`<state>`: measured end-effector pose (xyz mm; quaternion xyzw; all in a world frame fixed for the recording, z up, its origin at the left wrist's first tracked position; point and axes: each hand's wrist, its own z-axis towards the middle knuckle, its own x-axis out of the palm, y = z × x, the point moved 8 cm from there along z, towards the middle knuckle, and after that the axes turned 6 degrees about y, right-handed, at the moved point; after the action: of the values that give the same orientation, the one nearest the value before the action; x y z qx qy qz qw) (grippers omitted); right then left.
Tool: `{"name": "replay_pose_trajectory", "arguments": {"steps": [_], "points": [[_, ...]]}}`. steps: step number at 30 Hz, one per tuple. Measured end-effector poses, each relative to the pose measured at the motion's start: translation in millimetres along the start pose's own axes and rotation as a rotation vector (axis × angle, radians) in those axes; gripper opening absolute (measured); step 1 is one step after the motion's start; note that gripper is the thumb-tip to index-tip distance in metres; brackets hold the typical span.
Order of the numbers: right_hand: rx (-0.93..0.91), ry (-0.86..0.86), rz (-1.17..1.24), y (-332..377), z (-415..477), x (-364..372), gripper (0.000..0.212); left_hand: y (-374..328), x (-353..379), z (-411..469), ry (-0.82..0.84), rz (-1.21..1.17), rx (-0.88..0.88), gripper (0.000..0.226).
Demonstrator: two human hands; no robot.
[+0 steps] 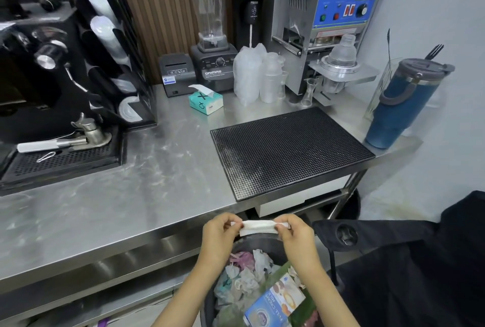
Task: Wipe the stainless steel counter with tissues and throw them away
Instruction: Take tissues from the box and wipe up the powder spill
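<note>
A folded tissue (pixel 258 231) is pinched at either end in the grip of the left hand (pixel 220 234) and right hand (pixel 296 234) over the trash bin (pixel 208 305); the desk (pixel 157 182) is judged wiped, with disposal left.

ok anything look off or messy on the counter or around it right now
Nothing looks spilled or broken. The steel counter shows cloudy streaks in its middle; I cannot tell whether they are smears or glare. The bin below its front edge is heaped with crumpled tissues and a milk carton, close to its rim.
</note>
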<state>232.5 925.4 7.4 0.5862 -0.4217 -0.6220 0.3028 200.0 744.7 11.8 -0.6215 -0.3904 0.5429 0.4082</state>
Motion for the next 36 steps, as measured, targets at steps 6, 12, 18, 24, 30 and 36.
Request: {"name": "replay_pose_trajectory", "arguments": {"steps": [6,12,18,24,30,36], "points": [[0.001,0.019,0.057,6.3,-5.6,-7.1,0.027,2.9,-9.7,1.1,-0.030,-0.061,-0.047,0.025],[-0.016,-0.022,0.145,25.8,-11.1,-24.1,0.019,-17.0,-10.1,2.0,0.050,-0.215,-0.045,0.023],[-0.014,0.133,0.174,48.6,-2.8,-16.2,0.033,-42.3,-17.6,5.9,0.069,-0.327,-0.016,0.025],[0.090,0.032,0.436,53.0,-1.9,-14.9,0.014,-44.2,-18.5,1.3,0.069,-0.451,-0.101,0.017],[0.057,0.136,0.487,72.8,-7.3,6.1,0.017,-48.4,-33.4,-2.9,0.028,-0.439,-0.088,0.018],[-0.039,0.324,0.423,100.0,-9.5,32.1,0.022,-54.2,-58.5,-12.0,-0.100,-0.336,-0.045,0.028]]}}
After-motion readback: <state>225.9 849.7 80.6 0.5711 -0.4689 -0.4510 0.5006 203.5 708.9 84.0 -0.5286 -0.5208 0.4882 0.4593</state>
